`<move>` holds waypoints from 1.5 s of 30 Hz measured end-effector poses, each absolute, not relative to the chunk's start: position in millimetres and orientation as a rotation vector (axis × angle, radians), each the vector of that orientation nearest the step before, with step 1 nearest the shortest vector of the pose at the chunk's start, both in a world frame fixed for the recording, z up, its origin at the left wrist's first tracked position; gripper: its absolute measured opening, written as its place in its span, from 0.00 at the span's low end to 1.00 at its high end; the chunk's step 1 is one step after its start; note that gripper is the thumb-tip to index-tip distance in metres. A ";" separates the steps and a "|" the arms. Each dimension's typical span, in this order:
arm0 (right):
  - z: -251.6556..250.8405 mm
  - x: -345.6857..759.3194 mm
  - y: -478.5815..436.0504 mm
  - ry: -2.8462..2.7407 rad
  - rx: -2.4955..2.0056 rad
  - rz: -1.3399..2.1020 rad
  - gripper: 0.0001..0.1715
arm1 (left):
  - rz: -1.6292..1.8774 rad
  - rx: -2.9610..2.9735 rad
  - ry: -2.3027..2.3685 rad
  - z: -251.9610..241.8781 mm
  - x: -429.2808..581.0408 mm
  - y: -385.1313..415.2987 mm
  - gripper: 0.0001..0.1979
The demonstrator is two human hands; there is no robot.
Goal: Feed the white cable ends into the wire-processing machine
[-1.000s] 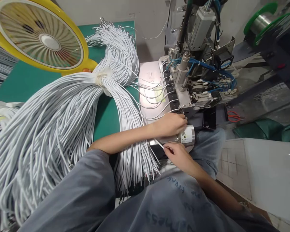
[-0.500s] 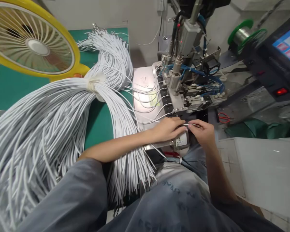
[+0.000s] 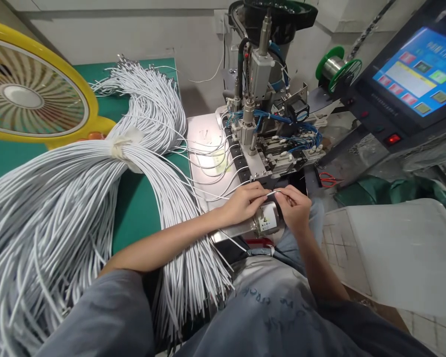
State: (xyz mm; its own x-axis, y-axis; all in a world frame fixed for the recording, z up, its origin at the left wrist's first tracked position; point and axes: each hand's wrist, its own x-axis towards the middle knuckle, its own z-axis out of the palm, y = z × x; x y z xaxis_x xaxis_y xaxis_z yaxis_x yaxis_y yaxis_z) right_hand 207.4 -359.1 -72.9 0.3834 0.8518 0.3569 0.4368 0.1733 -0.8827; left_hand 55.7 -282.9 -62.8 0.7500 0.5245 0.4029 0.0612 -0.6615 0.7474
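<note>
My left hand point(image 3: 246, 202) pinches a thin white cable point(image 3: 270, 192) in front of the machine. Close beside it, my right hand point(image 3: 294, 207) has its fingers closed on the same cable's end; the tip itself is hidden by the fingers. Just below the hands sits a metal cylinder with a white label point(image 3: 268, 218). Several white cables run across the pale metal plate point(image 3: 202, 130) into a row of black slots point(image 3: 241, 162) on the machine point(image 3: 253, 119). A big tied bundle of white cables point(image 3: 70, 198) lies to the left, partly beneath my left forearm.
A yellow fan point(image 3: 91, 106) stands on the green table mat point(image 3: 134, 218) at left. Behind the machine is a green spool of wire point(image 3: 332, 68). At right are a lit touchscreen point(image 3: 423, 72), red-handled scissors point(image 3: 329, 179) and a whitish translucent bin point(image 3: 401, 253).
The view has shifted right and tilted up, so more of the screen shows. Both hands stay close together on the cable by the machine's front edge.
</note>
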 end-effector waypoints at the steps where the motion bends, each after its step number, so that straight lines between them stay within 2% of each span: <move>1: -71.7 206.7 -359.0 -1.284 -1.474 0.339 0.09 | 0.808 2.194 0.446 -63.5 55.8 -282.8 0.13; 4: -69.0 208.2 -356.9 -1.396 -1.446 0.215 0.09 | 0.832 2.228 0.488 -65.3 55.6 -282.3 0.12; 8: -67.0 212.2 -353.7 -1.423 -1.412 0.364 0.10 | 0.828 2.268 0.488 -65.5 55.6 -282.6 0.12; 12: -71.6 202.0 -356.5 -1.222 -1.440 0.480 0.12 | 0.856 2.231 0.469 -65.7 55.7 -284.9 0.10; 15: -75.4 192.4 -360.1 -1.203 -1.492 0.333 0.15 | 0.834 2.396 0.473 -66.4 54.3 -285.8 0.11; 18: -73.8 195.3 -359.9 -1.350 -1.528 0.181 0.16 | 0.784 2.816 0.465 -65.1 51.9 -285.2 0.14; 21: -70.4 208.6 -355.7 -1.448 -1.510 0.363 0.15 | 0.670 3.114 0.447 -62.6 50.4 -284.3 0.14; 24: -70.2 217.1 -351.1 -1.462 -1.517 0.580 0.14 | 0.558 3.062 0.528 -62.2 51.6 -284.5 0.13; 28: -75.8 209.5 -349.3 -1.299 -1.503 0.587 0.14 | 0.496 2.658 0.713 -61.6 55.3 -286.6 0.11; 31: -83.1 203.6 -349.9 -1.160 -1.504 0.587 0.13 | 0.429 2.509 0.685 -59.0 57.0 -286.2 0.10; 39: -112.0 229.3 -340.1 -1.126 -1.529 0.839 0.13 | 0.103 2.847 0.676 -67.3 57.8 -276.8 0.13; 45: -121.5 228.3 -331.6 -1.062 -1.509 0.957 0.12 | -0.010 2.892 0.676 -70.8 58.4 -276.5 0.15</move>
State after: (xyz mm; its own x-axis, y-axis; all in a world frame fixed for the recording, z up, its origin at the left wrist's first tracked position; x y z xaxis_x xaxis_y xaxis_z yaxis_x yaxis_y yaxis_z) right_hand 228.3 -331.6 -121.5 0.2968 0.9536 -0.0505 0.1489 -0.0985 -0.9839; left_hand 58.4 -276.5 -70.8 0.8972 0.4392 -0.0451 0.4403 -0.8826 0.1649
